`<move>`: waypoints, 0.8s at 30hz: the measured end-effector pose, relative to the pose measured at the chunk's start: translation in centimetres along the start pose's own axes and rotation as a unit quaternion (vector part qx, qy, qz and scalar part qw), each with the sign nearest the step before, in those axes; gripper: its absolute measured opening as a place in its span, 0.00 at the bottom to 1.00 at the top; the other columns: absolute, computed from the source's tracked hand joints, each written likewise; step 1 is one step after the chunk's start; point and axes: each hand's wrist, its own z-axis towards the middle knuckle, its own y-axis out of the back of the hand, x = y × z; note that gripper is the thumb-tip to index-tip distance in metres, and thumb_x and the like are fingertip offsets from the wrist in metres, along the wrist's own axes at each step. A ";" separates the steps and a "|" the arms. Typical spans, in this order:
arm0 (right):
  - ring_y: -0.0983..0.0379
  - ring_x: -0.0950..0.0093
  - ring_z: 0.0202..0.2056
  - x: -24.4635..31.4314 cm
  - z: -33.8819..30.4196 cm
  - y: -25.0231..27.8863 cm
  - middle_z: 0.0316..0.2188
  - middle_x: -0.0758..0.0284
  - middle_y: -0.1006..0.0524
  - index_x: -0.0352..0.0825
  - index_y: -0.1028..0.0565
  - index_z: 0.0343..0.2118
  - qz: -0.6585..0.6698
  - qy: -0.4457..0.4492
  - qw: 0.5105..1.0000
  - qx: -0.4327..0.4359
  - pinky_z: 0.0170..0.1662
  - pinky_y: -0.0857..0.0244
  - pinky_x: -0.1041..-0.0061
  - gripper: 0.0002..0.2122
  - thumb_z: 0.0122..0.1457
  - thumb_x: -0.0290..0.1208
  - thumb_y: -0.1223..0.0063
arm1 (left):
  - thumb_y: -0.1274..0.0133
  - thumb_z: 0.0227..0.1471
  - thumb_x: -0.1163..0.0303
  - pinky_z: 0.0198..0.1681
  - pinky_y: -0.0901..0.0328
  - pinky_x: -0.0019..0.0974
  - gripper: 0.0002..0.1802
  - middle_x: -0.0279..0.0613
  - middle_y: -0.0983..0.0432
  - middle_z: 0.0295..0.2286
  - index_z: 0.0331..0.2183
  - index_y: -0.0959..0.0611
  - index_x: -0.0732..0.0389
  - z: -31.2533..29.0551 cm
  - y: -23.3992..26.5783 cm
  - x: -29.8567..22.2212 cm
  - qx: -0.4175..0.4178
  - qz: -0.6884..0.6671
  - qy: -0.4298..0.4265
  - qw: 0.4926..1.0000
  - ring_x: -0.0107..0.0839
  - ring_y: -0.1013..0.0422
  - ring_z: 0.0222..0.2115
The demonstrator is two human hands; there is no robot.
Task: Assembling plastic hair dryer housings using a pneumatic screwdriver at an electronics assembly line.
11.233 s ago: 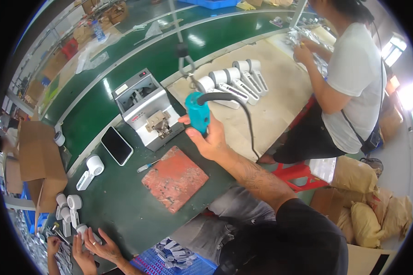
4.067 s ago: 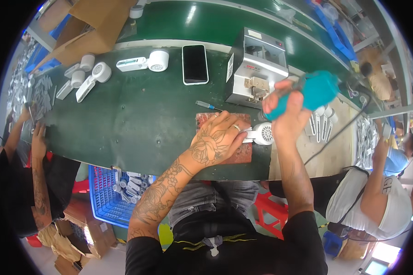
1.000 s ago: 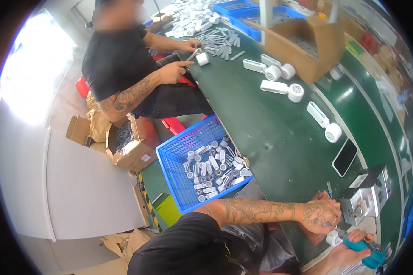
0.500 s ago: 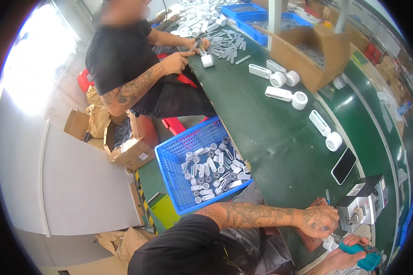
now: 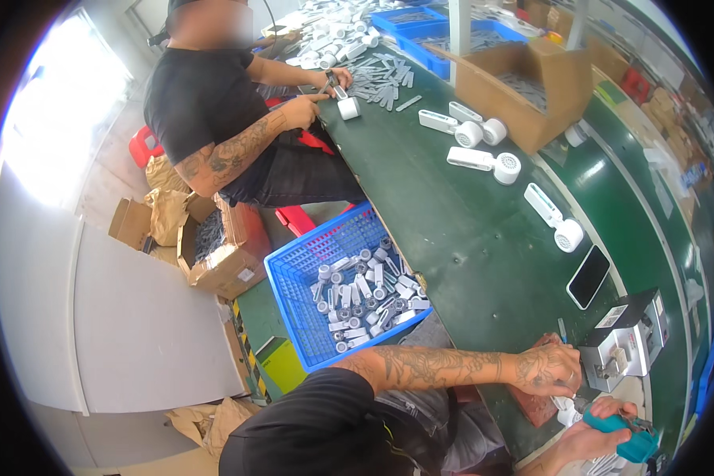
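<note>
In my head view, both my hands are at the near right, over the green workbench [image 5: 468, 230]. My left hand [image 5: 543, 371] is laid palm down on the worn red board [image 5: 535, 408], fingers bent over the handle end of a white handheld fan [image 5: 567, 411]. The handle is hidden under my hand, so I cannot tell whether my fingertips pinch it or only press on it. The fan's round head pokes out just right of my fingers, toward my other hand.

My right hand [image 5: 583, 441] is closed around a teal electric screwdriver [image 5: 636, 443], thumb on the near side and fingers on the far side. Its front end points left at the fan; I cannot tell whether the tip touches.

Just beyond the board lies a small screwdriver [image 5: 562, 329], and right of it stands a grey box-shaped machine [image 5: 625, 349]. A dark-screened phone [image 5: 589, 276] lies farther off, with another white fan [image 5: 554, 216] beyond it. Three more white fans [image 5: 484, 165] lie farther still, near an open cardboard box [image 5: 570, 91].

Left of my forearm, beside the bench edge, a blue basket [image 5: 297, 270] holds a pile of fan pieces [image 5: 369, 293]. At the far left, a co-worker in a black shirt [image 5: 202, 103] handles a white piece [image 5: 347, 108].
</note>
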 end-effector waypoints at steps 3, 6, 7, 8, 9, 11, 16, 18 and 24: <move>0.43 0.79 0.24 -0.1 -0.1 0.0 0.22 0.71 0.37 0.29 0.33 0.43 -0.015 0.009 1.000 0.000 0.30 0.48 0.80 0.33 0.62 0.65 0.56 | 0.37 0.48 0.68 0.47 0.35 0.42 0.07 0.36 0.19 0.37 0.28 0.15 0.60 0.2 -0.1 0.0 -0.001 -0.024 -0.005 1.000 0.37 0.29 0.42; 0.44 0.80 0.24 0.1 0.2 0.5 0.21 0.72 0.38 0.30 0.34 0.42 0.032 0.020 0.999 0.003 0.29 0.49 0.80 0.33 0.62 0.65 0.56 | 0.37 0.48 0.67 0.46 0.36 0.42 0.07 0.35 0.18 0.37 0.29 0.15 0.59 0.0 0.2 0.0 -0.002 -0.028 -0.004 1.000 0.36 0.29 0.42; 0.44 0.80 0.23 0.4 0.5 0.5 0.21 0.72 0.38 0.30 0.34 0.42 0.072 0.035 0.997 0.012 0.29 0.49 0.80 0.33 0.61 0.65 0.56 | 0.37 0.49 0.66 0.46 0.36 0.42 0.07 0.35 0.18 0.37 0.29 0.15 0.59 0.1 0.3 -0.1 0.003 -0.027 -0.007 1.000 0.36 0.29 0.41; 0.44 0.80 0.23 0.4 0.4 0.4 0.21 0.72 0.38 0.30 0.34 0.42 0.074 0.039 0.996 0.013 0.29 0.49 0.80 0.33 0.61 0.65 0.56 | 0.37 0.49 0.66 0.46 0.36 0.42 0.07 0.35 0.18 0.37 0.29 0.15 0.59 0.0 0.1 -0.1 0.003 -0.025 -0.010 1.000 0.36 0.29 0.41; 0.44 0.80 0.23 0.4 0.1 0.2 0.21 0.72 0.38 0.31 0.34 0.41 0.046 0.032 0.998 0.014 0.29 0.49 0.80 0.33 0.61 0.66 0.55 | 0.38 0.50 0.66 0.46 0.36 0.41 0.07 0.34 0.18 0.38 0.29 0.15 0.59 -0.3 -0.2 -0.2 -0.014 -0.028 -0.011 0.999 0.36 0.29 0.41; 0.44 0.80 0.24 0.2 0.1 0.1 0.21 0.72 0.38 0.31 0.33 0.41 0.020 0.032 0.999 0.012 0.29 0.49 0.80 0.32 0.61 0.66 0.55 | 0.38 0.50 0.65 0.46 0.36 0.41 0.07 0.34 0.18 0.38 0.30 0.15 0.59 0.0 0.1 -0.3 -0.029 -0.030 -0.020 0.999 0.36 0.30 0.41; 0.43 0.80 0.24 0.6 0.2 -0.2 0.21 0.72 0.38 0.33 0.33 0.41 0.047 0.010 0.998 -0.037 0.29 0.49 0.80 0.32 0.61 0.66 0.55 | 0.39 0.52 0.65 0.46 0.37 0.41 0.08 0.32 0.18 0.38 0.31 0.14 0.59 0.4 0.8 -1.2 0.003 -0.054 0.013 0.998 0.36 0.30 0.40; 0.44 0.80 0.24 0.8 0.3 0.2 0.20 0.72 0.38 0.33 0.33 0.41 0.063 0.022 0.998 -0.018 0.29 0.49 0.80 0.32 0.61 0.66 0.55 | 0.39 0.52 0.65 0.46 0.37 0.41 0.08 0.32 0.18 0.38 0.31 0.14 0.59 0.4 0.9 -1.2 -0.001 -0.056 0.002 0.998 0.35 0.30 0.40; 0.44 0.80 0.24 0.4 0.0 0.0 0.20 0.72 0.39 0.33 0.33 0.40 0.030 0.029 0.999 -0.011 0.30 0.49 0.80 0.32 0.62 0.66 0.58 | 0.40 0.54 0.64 0.45 0.36 0.40 0.08 0.33 0.17 0.38 0.31 0.14 0.58 0.6 1.3 -1.4 0.008 -0.068 0.001 0.998 0.35 0.30 0.40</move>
